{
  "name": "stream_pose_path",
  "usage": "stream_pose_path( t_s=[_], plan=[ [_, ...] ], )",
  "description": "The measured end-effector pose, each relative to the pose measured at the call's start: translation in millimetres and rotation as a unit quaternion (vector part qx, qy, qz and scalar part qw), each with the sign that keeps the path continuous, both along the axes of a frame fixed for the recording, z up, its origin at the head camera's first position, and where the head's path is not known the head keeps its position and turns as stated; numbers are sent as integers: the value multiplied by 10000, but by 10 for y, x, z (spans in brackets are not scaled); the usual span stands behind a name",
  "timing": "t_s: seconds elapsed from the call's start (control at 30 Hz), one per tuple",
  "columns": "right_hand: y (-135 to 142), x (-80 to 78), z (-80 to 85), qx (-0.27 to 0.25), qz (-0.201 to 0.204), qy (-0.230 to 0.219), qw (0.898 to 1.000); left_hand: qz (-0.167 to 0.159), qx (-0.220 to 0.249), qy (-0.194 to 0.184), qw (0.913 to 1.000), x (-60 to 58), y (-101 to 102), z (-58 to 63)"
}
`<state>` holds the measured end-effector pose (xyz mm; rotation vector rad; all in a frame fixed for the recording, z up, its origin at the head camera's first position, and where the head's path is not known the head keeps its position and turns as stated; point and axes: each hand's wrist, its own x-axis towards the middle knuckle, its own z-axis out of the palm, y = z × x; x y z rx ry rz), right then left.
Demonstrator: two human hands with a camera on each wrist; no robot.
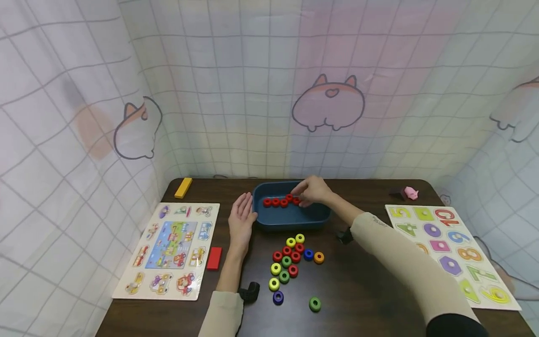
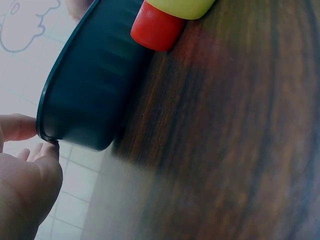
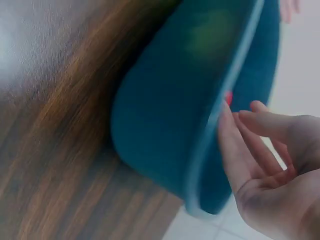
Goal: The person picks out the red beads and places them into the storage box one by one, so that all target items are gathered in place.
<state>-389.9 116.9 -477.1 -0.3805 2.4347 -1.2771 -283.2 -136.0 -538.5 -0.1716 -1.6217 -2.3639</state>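
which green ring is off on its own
The green ring lowest in the head view, right of the low blue ring; the other two green rings sit in the cluster among red and yellow ones.

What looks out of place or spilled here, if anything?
One green ring lies by itself, apart from the loose cluster of coloured rings in front of the blue tray, so it looks like a stray. Otherwise nothing stands out as broken or tipped over.
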Motion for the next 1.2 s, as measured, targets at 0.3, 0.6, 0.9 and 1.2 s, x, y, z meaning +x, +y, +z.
stream_pose_path(
  t_s=[0.3, 0.6, 0.9, 1.2],
  plan=[
    [-54, 668, 291, -699, 1248, -468, 9886, 166, -112, -88, 9998, -97, -47, -129],
    [-110, 1368, -168, -179, 2073, -396, 9773, 81, -47, -77, 9999, -50, -58, -103],
    [-144, 1541, -359, -3, 1729, 182, 9848, 57, -171, -5, 9998, 36, -21, -27],
    [-103, 1600, -332, 345, 1806, 239, 9827, -71, -34, 87, 9999, 26, 5, -1]
  ],
)
